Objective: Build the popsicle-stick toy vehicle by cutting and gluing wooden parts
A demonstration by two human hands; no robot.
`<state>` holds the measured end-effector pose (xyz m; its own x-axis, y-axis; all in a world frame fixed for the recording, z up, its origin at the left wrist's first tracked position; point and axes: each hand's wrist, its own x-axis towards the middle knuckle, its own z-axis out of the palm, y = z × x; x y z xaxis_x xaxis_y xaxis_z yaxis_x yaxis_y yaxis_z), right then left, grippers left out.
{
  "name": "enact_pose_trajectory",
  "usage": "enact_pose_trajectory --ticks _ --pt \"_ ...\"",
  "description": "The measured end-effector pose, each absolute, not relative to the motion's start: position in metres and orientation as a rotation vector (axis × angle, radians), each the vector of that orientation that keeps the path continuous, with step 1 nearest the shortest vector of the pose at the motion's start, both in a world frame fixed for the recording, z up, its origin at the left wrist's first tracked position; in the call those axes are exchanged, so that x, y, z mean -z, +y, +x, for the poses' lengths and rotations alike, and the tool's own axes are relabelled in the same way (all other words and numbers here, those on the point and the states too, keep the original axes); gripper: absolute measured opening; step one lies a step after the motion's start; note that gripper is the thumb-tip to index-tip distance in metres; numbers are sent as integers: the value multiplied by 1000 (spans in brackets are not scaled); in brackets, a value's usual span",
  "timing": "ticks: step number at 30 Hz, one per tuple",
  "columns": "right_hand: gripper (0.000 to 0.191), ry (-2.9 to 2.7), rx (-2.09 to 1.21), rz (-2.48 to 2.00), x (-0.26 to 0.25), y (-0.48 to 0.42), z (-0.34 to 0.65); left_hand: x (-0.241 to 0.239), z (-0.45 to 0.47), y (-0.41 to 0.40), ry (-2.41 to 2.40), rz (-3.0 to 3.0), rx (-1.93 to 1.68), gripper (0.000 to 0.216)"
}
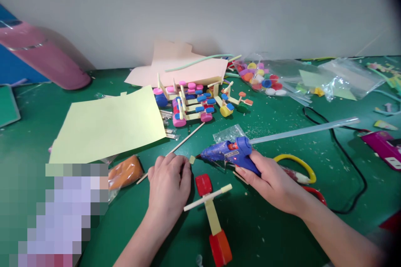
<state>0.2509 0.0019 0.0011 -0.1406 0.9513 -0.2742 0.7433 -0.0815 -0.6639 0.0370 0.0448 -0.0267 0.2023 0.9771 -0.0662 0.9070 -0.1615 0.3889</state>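
My right hand (275,183) is closed round the blue plastic hot-glue gun (232,152), nozzle aimed left. My left hand (169,181) is curled, fingertips pinching a small pale square piece (192,159) at the nozzle tip, mid-bench. Near the front edge of the green bench (282,233) lies a part-built model of pale sticks and red bottle caps (211,212); the piece is not yet on it. Apparently finished cap-and-stick models (194,106) stand toward the back edge.

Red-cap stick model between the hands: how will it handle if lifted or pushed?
Probably light: the stick model is only thin sticks and two red caps. Likely fragile where the sticks cross. Round caps may let it roll.
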Motion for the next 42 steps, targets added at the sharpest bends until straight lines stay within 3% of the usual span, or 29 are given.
enact_pose_trajectory --ticks 42 --pt "28 -1894 -1068 -1832 1 2 252 30 36 45 1769 2134 -302 23"
